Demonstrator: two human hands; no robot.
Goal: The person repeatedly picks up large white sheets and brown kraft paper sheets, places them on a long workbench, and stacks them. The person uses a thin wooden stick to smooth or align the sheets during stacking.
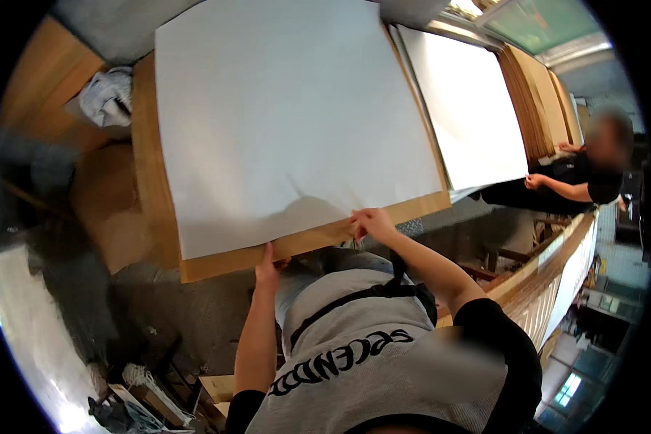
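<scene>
A large white sheet (289, 123) lies over a slightly bigger brown board (168, 217), whose border shows along the left and near sides. My left hand (267, 271) is closed on the board's near edge, thumb on top and fingers underneath, partly hidden. Further right, my right hand (374, 223) is closed with bent fingers at the same edge. Its fingertips reach the near border of the white sheet, while the lower fingers curl by the board's rim.
To the right is another white sheet (466, 108) on a stack, with a person (607, 159) in dark clothing touching its corner. Brown boards (535, 94) stand beyond. A crumpled light cloth (108, 98) lies at the left. Long wooden pieces (550, 282) run along the lower right.
</scene>
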